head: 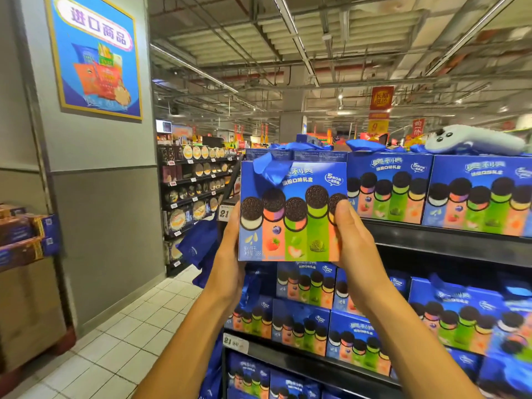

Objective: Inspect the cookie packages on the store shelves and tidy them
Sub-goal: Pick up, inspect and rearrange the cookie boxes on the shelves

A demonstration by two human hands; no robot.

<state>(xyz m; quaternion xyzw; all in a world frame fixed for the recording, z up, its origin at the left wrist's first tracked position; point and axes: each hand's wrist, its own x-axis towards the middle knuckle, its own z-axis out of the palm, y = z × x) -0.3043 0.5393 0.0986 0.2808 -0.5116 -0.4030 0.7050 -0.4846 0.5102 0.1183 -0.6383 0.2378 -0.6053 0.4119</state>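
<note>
We clamp the cookie box upright, left hand at nine o'clock, right hand at three; its shelf gap lies behind at twelve.

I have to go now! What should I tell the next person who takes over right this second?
Left hand grips the left edge of the blue cookie gift box; right hand grips its right edge, thumb on the front.
The box is held up, front facing you, off the shelf, before the top shelf.
Matching boxes fill the top shelf row and the lower shelf stacks.
Done: box picked up for a look.
Left: finish checking, set it back, tidy the rest.
</note>
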